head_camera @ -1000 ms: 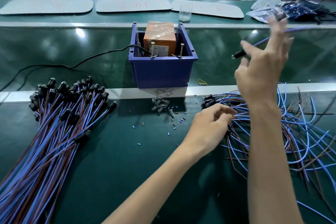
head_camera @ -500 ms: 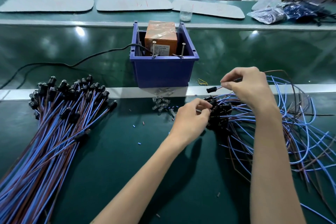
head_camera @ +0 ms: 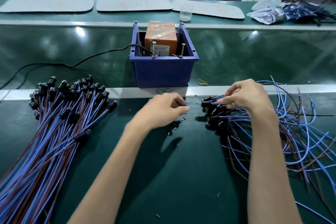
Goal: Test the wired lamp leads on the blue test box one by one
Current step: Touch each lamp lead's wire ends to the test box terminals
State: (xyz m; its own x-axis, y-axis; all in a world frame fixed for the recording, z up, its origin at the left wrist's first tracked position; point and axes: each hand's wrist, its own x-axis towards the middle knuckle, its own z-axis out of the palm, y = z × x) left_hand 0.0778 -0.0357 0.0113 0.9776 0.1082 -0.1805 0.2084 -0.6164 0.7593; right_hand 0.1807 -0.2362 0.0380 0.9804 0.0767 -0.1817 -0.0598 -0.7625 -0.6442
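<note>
Head view: right hand (head_camera: pixel 249 96) pinches a lamp lead (head_camera: pixel 209 103), which juts left from the grip.

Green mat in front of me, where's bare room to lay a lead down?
Barest: the mat between your forearms, bordered by the neat bundle on the left and the tangled pile on the right; only a few small bits lie there. Also the shiny belt right of the blue box. Crowded: both wire heaps, and where your right hand pinches a lead.
</note>
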